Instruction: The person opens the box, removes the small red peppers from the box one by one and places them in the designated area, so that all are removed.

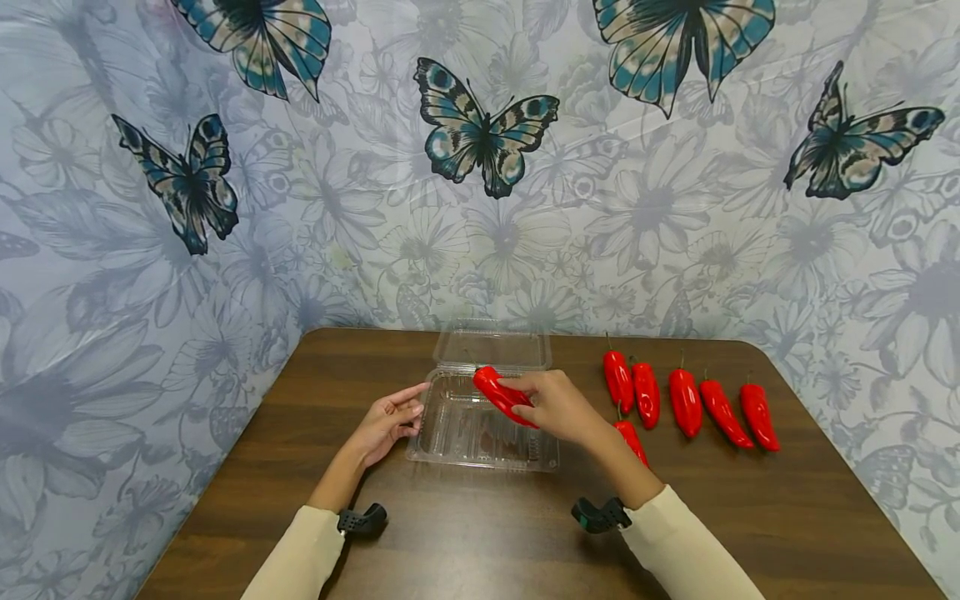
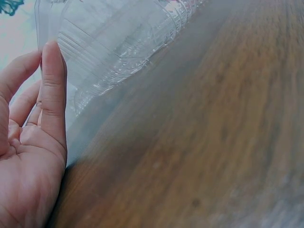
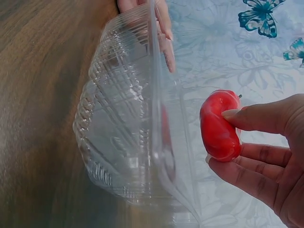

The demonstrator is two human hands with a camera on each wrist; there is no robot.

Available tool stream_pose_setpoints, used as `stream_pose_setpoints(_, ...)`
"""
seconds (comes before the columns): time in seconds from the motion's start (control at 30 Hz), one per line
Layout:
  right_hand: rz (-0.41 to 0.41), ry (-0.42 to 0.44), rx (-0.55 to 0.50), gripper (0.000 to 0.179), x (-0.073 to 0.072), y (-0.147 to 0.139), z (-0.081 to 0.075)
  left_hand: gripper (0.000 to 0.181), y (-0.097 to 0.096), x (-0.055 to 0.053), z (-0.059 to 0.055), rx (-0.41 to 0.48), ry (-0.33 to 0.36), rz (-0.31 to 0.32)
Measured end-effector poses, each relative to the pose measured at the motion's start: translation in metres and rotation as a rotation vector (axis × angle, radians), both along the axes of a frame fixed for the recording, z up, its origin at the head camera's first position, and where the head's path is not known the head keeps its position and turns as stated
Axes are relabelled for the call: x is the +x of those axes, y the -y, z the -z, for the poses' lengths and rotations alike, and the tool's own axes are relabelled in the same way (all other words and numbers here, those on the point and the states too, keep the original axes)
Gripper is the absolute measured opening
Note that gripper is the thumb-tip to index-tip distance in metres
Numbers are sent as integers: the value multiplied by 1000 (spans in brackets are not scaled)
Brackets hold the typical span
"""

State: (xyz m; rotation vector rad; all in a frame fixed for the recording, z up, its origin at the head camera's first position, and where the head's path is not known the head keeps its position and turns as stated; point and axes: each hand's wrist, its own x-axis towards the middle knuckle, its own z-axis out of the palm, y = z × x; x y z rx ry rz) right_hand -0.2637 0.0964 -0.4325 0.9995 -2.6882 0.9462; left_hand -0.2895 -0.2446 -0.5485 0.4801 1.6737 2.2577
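A clear plastic clamshell container (image 1: 480, 454) stands on the table with its lid (image 1: 491, 346) folded back. My left hand (image 1: 386, 425) holds the container's left rim, thumb on the near side and fingers reaching over the edge. Above the tray, my right hand (image 1: 558, 404) pinches a red chili pepper (image 1: 498, 392) between thumb and fingers. In the right wrist view, that pepper (image 3: 219, 126) hangs apart from the container wall, its short stem partly showing. No pepper is seen lying in the tray.
Several red peppers (image 1: 685, 402) lie in a rough row on the right of the brown wooden table (image 1: 480, 542). One more pepper (image 1: 632, 440) is partly hidden by my right forearm. Behind the table hangs a butterfly-print cloth (image 1: 495, 250).
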Motion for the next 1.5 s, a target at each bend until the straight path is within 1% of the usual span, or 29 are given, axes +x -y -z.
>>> stream_pose_setpoints(0.2, -2, -1, -35, 46, 6, -7, -4, 51, 0, 1, 0, 1, 0, -2)
stream_pose_setpoints(0.37, -17, 23, -89, 45, 7, -15, -4, 51, 0, 1, 0, 3, -6, 3)
stream_pose_setpoints(0.5, 0, 41, -115, 44, 7, -21, 0, 51, 0, 1, 0, 5, -6, 7)
stream_pose_setpoints(0.63, 29, 32, -122, 45, 10, -28, 3, 52, 0, 0, 1, 5, -1, 6)
stream_pose_setpoints(0.8, 42, 38, -158, 46, 14, -37, 2, 52, 1, 1, 1, 2, -2, 8)
stream_pose_setpoints(0.97, 59, 38, -157, 46, 19, -46, -1, 52, 1, 1, -1, 2, -9, 8)
stream_pose_setpoints(1.2, 115, 75, -154, 49, 26, -59, -1, 52, 1, 1, -3, -1, -12, 13)
stream_pose_setpoints(1.5, 155, 89, -157, 49, 34, -78, -3, 53, 1, 1, -1, -5, -3, 5)
